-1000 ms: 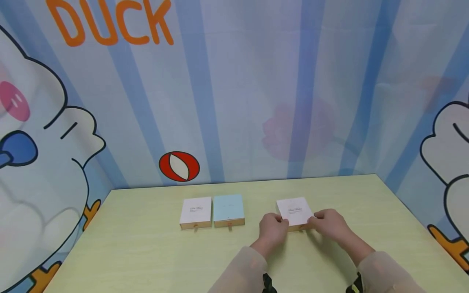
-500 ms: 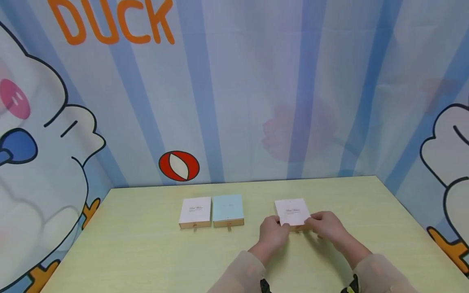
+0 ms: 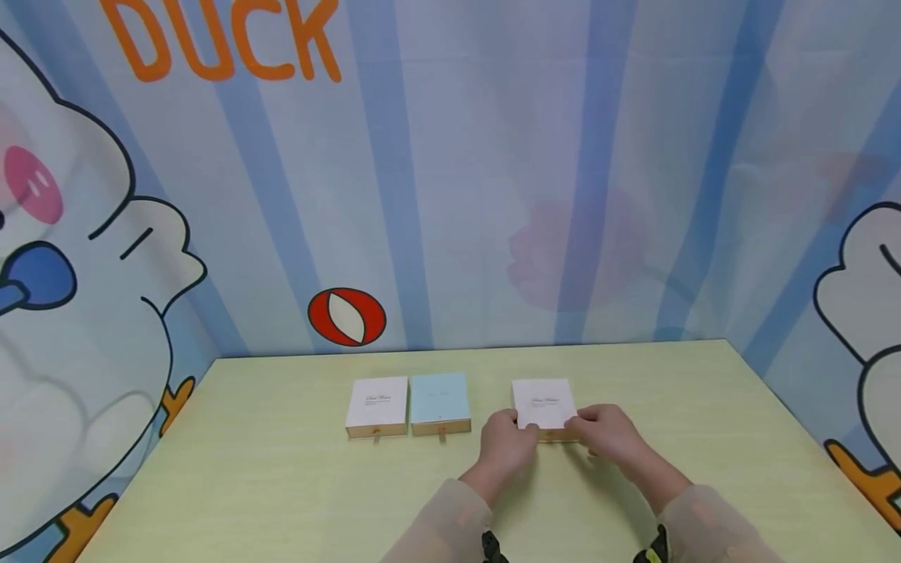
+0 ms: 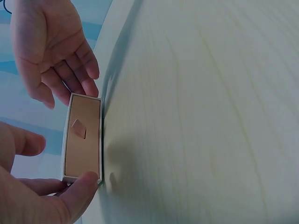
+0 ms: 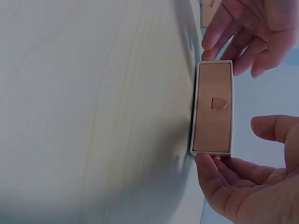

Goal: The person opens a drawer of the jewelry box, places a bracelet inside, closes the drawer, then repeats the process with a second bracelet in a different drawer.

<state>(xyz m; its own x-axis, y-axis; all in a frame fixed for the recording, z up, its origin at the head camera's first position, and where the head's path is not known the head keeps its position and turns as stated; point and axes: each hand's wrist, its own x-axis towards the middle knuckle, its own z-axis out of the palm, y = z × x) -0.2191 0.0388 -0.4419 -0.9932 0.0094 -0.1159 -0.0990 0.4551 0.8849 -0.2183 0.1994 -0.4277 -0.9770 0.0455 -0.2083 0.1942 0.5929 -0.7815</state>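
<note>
A small white box [image 3: 544, 400] with dark lettering on top lies between my two hands on the table. Its tan drawer front [image 5: 213, 107], with a small pull tab, faces me. My left hand [image 3: 505, 447] touches the box's left end with its fingertips. At the other end, the fingers of my right hand [image 3: 611, 435] touch the box's side. Both thumbs stand off from the box in the wrist views. Left of the hands, a light blue box [image 3: 439, 397] and another white box [image 3: 376, 402] sit side by side. The far sides are hidden.
A pale wood-grain table [image 3: 296, 485] carries everything. Behind it hangs a blue striped cloth [image 3: 479, 172] with cartoon prints. The table's back edge lies just beyond the boxes. In the right wrist view part of another tan drawer front [image 5: 205, 12] shows at the top.
Both hands have moved left together, and the white box between them has shifted left and straightened. The two boxes at left stay in place.
</note>
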